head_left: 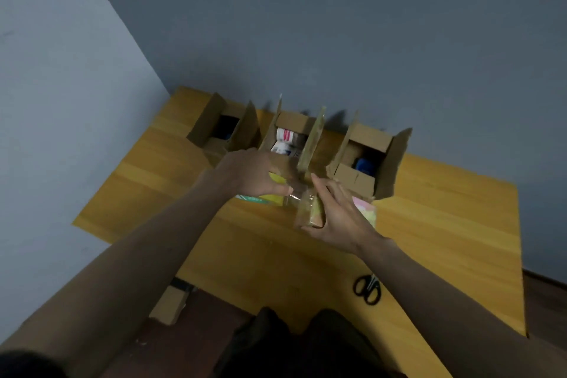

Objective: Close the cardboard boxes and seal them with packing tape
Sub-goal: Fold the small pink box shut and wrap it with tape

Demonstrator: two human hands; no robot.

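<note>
At the middle of the yellow wooden table (276, 255), the right hand (337, 221) grips a brown roll of packing tape (310, 212) while the left hand (251, 173), at its 10 o'clock, pinches the clear strip drawn from it. Three open brown cardboard boxes (291, 138) stand in a row at 12 o'clock, flaps upright; black-handled scissors (366, 288) lie at 5 o'clock
</note>
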